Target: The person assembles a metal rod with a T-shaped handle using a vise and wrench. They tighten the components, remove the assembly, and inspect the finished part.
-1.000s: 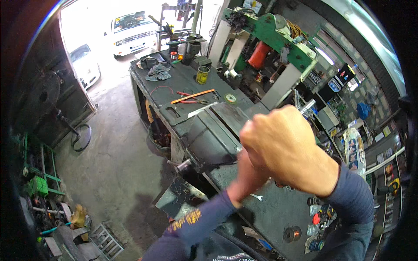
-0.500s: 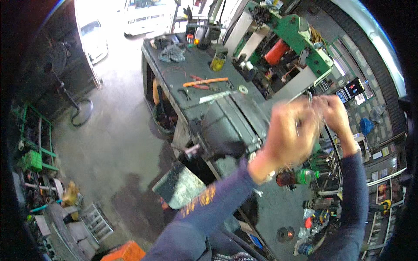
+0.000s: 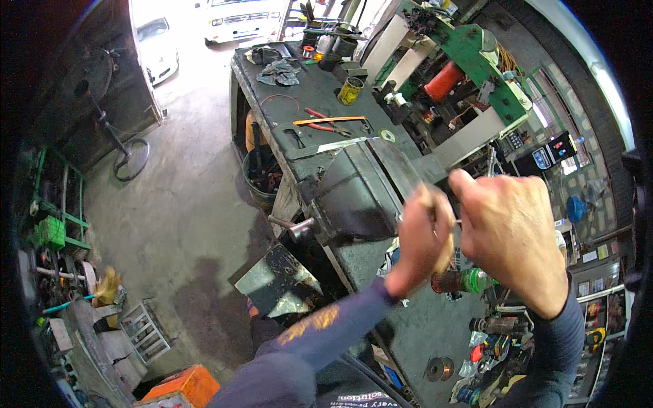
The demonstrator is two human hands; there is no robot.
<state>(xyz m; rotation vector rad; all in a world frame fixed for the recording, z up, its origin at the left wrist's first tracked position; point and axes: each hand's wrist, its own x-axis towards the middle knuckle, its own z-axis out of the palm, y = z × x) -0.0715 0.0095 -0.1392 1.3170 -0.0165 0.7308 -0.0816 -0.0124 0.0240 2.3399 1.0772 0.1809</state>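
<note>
Head cam: my left hand (image 3: 427, 234) and right hand (image 3: 511, 230) are curled close together over the black workbench (image 3: 425, 340), some thin bit (image 3: 459, 222) between them; can't tell what's gripped. Bottle (image 3: 474, 280) just below, bench vise (image 3: 354, 194) left, concrete floor (image 3: 183, 177), white van (image 3: 241, 20) outside.

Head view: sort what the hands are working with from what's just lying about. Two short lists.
Apparently in use:
thin pale piece between the left hand and right hand, too small to identify

Apparently just lying about:
red-handled pliers
orange strip
yellow can
grey rag
spool of copper-coloured wire
</note>
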